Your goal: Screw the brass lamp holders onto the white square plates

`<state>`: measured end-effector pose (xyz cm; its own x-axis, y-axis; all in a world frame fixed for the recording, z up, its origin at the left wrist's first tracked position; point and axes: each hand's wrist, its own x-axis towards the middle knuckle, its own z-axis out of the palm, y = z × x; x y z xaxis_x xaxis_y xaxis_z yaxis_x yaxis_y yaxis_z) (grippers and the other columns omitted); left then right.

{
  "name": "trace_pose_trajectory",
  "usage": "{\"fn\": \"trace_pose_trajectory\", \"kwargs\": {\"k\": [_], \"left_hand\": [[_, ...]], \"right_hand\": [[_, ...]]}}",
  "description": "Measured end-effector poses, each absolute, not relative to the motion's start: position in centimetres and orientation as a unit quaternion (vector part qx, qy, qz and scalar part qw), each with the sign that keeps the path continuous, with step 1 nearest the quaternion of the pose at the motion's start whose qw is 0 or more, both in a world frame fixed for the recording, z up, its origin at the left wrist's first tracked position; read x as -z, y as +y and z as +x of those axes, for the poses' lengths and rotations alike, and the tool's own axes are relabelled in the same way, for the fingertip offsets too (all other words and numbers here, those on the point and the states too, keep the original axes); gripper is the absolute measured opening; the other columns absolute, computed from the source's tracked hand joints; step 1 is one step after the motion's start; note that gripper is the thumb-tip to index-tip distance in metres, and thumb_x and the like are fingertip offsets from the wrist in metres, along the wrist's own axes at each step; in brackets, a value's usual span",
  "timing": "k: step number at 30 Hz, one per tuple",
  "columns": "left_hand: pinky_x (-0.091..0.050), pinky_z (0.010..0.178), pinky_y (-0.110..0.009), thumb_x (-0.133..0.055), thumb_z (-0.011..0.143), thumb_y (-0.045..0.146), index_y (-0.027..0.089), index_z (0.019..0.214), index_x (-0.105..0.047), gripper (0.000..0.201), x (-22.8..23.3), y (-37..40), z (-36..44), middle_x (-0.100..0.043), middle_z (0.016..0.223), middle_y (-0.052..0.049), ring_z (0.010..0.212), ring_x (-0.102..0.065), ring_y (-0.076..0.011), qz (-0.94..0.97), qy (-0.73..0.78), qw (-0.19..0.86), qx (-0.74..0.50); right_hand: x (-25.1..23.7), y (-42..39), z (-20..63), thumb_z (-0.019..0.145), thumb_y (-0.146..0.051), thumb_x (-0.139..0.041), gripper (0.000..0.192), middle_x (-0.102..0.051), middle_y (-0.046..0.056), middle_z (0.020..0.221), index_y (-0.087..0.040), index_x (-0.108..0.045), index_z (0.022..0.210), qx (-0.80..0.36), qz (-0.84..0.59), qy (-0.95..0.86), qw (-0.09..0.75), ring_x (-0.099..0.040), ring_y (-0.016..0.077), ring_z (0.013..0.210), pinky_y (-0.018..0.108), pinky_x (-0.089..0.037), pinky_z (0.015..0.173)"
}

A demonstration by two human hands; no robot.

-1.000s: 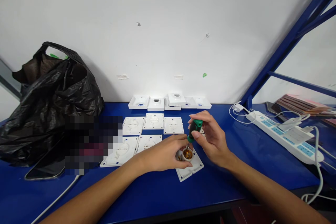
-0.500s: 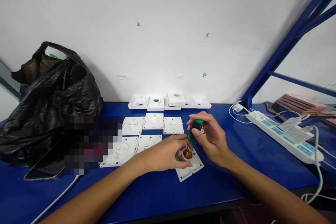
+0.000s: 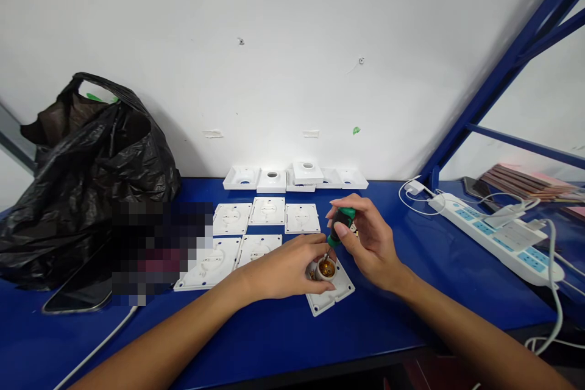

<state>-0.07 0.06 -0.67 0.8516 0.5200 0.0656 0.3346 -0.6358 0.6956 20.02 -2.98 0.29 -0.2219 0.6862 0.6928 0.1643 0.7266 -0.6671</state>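
On the blue table (image 3: 274,341), both hands stay put: left (image 3: 287,268) still gripping the socket (image 3: 325,268), right (image 3: 370,244) the screwdriver (image 3: 339,225).

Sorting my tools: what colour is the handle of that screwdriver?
Green and black, seen in the head view: screwdriver held in the right hand.

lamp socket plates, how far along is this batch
Done, apparently: five finished holders stand lined up by the wall. In hand: the left hand steadies a lamp socket on its plate while the right hand drives a green screwdriver into it. Left: five flat plates lie unassembled.
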Motion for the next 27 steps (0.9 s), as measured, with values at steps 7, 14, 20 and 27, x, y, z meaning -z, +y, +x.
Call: {"fn": "trace_pose_trajectory", "kwargs": {"k": [7, 14, 20, 27], "left_hand": [[-0.049, 0.1, -0.04, -0.081, 0.091, 0.039, 0.021, 0.112, -0.068, 0.031, 0.62, 0.04, -0.06, -0.066, 0.124, -0.008, 0.116, -0.063, -0.0284, 0.894, 0.237, 0.356, -0.132], [-0.049, 0.099, -0.037, -0.081, 0.091, 0.038, 0.022, 0.113, -0.067, 0.031, 0.63, 0.05, -0.08, -0.065, 0.125, -0.007, 0.116, -0.063, -0.0275, 0.893, 0.237, 0.359, -0.132], [-0.049, 0.099, -0.037, -0.082, 0.091, 0.038, 0.021, 0.111, -0.067, 0.03, 0.8, 0.11, -0.05, -0.066, 0.124, -0.007, 0.114, -0.064, -0.027, 0.895, 0.234, 0.355, -0.134], [-0.049, 0.099, -0.038, -0.082, 0.091, 0.038, 0.021, 0.11, -0.067, 0.03, 0.72, 0.09, -0.03, -0.065, 0.122, -0.007, 0.114, -0.063, -0.0271, 0.895, 0.231, 0.356, -0.135]], "right_hand": [[-0.34, -3.04, 20.02, 0.104, -0.022, -0.06, 0.034, -0.062, 0.005, 0.109, -0.034, -0.06, 0.135, -0.238, -0.291, -0.743, 0.554, -0.062, 0.0213, 0.095, 0.038, -0.054, 0.074], [-0.35, -3.0, 20.07, 0.104, -0.022, -0.06, 0.034, -0.062, 0.005, 0.109, -0.034, -0.06, 0.135, -0.24, -0.29, -0.742, 0.555, -0.062, 0.0206, 0.094, 0.037, -0.054, 0.074], [-0.29, -2.93, 20.06, 0.104, -0.022, -0.06, 0.033, -0.062, 0.005, 0.108, -0.033, -0.06, 0.135, -0.236, -0.29, -0.742, 0.556, -0.062, 0.0204, 0.094, 0.037, -0.054, 0.073], [-0.18, -2.91, 20.04, 0.104, -0.024, -0.06, 0.033, -0.062, 0.005, 0.109, -0.034, -0.06, 0.135, -0.236, -0.293, -0.741, 0.556, -0.063, 0.0212, 0.095, 0.038, -0.055, 0.073]]}}
